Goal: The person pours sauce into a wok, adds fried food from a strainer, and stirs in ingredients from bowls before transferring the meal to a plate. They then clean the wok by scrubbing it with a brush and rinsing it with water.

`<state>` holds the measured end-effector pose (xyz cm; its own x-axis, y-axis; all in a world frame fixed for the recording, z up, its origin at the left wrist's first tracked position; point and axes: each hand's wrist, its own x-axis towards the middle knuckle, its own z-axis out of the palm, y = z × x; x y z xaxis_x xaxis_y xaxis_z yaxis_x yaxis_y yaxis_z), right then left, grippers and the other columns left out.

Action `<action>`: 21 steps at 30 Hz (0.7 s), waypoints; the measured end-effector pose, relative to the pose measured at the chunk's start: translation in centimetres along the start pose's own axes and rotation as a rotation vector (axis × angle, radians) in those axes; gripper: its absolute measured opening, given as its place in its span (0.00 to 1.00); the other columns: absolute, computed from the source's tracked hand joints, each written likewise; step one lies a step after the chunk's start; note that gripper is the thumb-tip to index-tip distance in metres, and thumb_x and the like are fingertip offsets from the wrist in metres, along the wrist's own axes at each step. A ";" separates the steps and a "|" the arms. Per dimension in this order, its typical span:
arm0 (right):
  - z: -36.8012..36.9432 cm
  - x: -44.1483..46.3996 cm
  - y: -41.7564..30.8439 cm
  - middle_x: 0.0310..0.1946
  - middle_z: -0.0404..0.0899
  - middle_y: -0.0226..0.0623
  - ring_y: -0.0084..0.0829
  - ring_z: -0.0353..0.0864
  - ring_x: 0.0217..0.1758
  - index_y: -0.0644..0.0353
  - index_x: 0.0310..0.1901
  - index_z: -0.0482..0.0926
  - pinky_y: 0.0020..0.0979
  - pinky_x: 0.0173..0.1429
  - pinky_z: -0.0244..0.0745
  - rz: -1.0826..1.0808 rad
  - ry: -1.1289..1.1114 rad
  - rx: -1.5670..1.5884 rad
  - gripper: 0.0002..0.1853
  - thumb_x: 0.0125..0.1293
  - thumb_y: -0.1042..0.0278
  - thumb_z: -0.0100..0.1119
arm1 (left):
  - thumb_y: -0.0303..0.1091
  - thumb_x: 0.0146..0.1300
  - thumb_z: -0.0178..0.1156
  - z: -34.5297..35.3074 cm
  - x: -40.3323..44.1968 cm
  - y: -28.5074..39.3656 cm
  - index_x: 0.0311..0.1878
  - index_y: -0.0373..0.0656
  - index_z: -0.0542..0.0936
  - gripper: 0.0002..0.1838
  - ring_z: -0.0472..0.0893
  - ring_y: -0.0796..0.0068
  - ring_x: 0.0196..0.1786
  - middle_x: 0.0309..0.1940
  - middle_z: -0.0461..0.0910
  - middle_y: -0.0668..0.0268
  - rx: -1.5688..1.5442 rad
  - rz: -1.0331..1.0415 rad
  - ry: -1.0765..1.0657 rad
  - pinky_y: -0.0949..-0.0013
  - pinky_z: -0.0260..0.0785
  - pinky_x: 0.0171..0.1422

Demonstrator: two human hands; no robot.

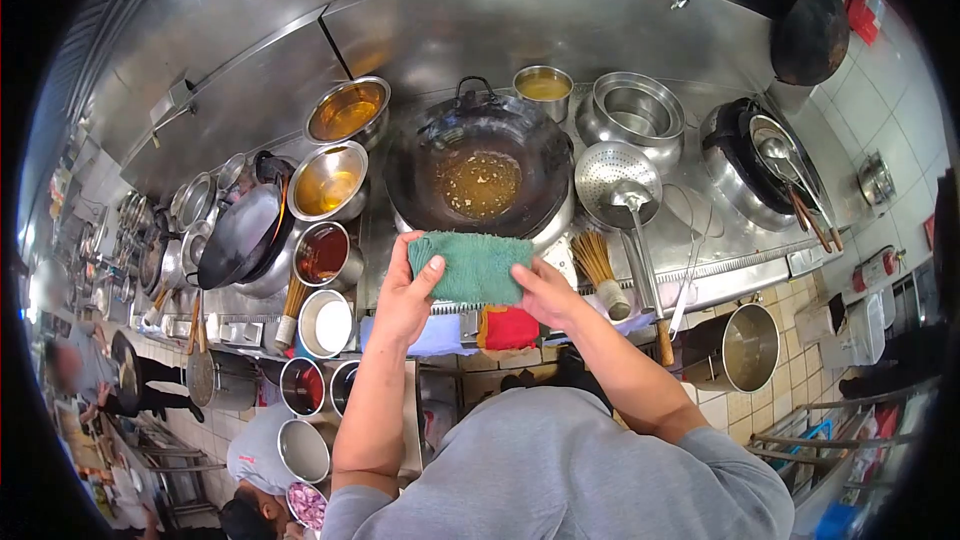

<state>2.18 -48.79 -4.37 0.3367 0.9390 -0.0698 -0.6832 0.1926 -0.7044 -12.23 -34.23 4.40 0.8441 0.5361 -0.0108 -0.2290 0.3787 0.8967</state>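
In a steel-lined restaurant kitchen, seen from a head-worn camera, a person in a grey shirt holds a folded green cloth (468, 268) in both bare hands. The left hand (405, 295) grips its left end and the right hand (548, 292) its right end. Both are closed on the cloth, thumbs on top, the other fingers mostly hidden behind it. The cloth is held up in front of the chest, at the near side of a large black wok (412, 178) with brownish oil (478, 185) and pale bits at its bottom.

Left of the wok, two metal bowls (357, 202) hold amber liquid. On the right lie a perforated skimmer (612, 180) and a bamboo brush (600, 270). A red cloth (507, 327) lies along the counter's front edge.

High on the right, a red sign (865, 12) carries pale marks too small to read. At lower left, a co-worker's grey shirt (258, 450) bears a small red mark, also illegible.
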 end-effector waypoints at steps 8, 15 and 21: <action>0.9 0.8 -1.5 0.44 0.77 0.35 0.23 0.75 0.47 0.62 0.53 0.70 0.27 0.51 0.71 -0.074 0.134 -0.470 0.22 0.61 0.64 0.64 | 0.32 0.57 0.66 -5.1 -0.4 -4.4 0.58 0.38 0.65 0.28 0.74 0.74 0.46 0.45 0.74 0.64 0.335 -0.137 0.136 0.69 0.68 0.52; 0.9 1.4 0.0 0.36 0.77 0.28 0.18 0.73 0.39 0.62 0.44 0.74 0.24 0.46 0.70 -0.067 0.164 -0.768 0.14 0.58 0.69 0.66 | 0.31 0.51 0.68 -6.6 -0.6 -8.2 0.53 0.31 0.71 0.27 0.77 0.70 0.45 0.43 0.78 0.59 0.361 -0.264 0.282 0.68 0.69 0.52; 1.4 1.2 0.9 0.32 0.78 0.30 0.20 0.74 0.36 0.65 0.43 0.76 0.26 0.42 0.71 -0.113 0.119 -0.835 0.16 0.56 0.66 0.67 | 0.30 0.49 0.68 -5.7 -0.5 -8.7 0.48 0.32 0.73 0.24 0.78 0.73 0.42 0.40 0.79 0.61 0.683 -0.137 0.372 0.70 0.70 0.48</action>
<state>1.10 -47.08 -4.14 0.4717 0.8817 -0.0086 0.0450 -0.0339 -0.9984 -13.41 -33.51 -5.96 0.5980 0.7811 -0.1798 0.3155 -0.0231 0.9487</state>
